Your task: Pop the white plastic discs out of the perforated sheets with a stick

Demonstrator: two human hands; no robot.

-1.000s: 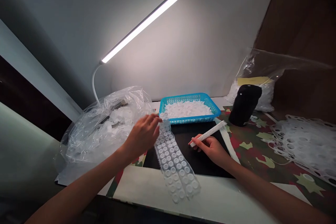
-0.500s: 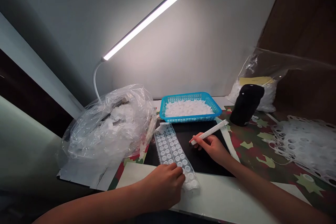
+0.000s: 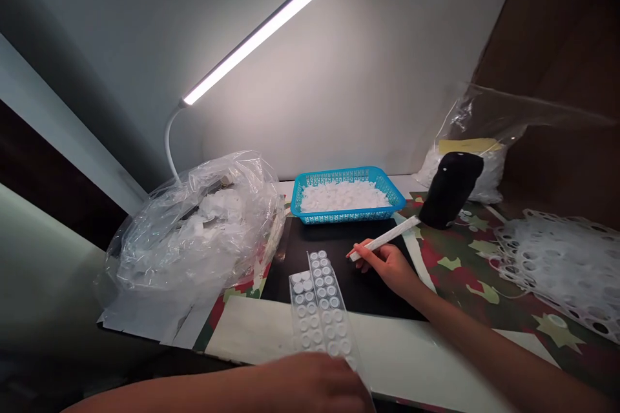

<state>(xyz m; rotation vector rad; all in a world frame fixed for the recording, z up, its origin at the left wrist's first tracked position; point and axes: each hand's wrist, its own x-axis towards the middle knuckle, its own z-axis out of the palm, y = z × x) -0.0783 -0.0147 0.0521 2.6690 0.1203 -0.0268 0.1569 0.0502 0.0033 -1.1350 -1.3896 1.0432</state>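
Two side-by-side strips of round white pieces (image 3: 325,281) lie over the black mat (image 3: 285,271) and the pale front edge, their far ends uneven. My left hand (image 3: 320,382) is over their near end at the bottom, blurred, with its fingers hidden. My right hand (image 3: 382,262) holds a slim white stick (image 3: 390,238) between thumb and fingers above the mat's right side, the stick's far end pointing up and right. Behind the mat stands a blue basket (image 3: 349,214) filled with small white pieces (image 3: 343,197).
A clear plastic bag of white scraps (image 3: 213,219) is at left, under a lit lamp (image 3: 261,35). At right are a black object (image 3: 450,190), a bag of white pieces (image 3: 487,190) and a heap of perforated white sheets (image 3: 562,264).
My left hand has moved toward the bottom edge, and the strips have slid nearer with it. The folded film at their far end no longer shows. My right hand has barely moved.
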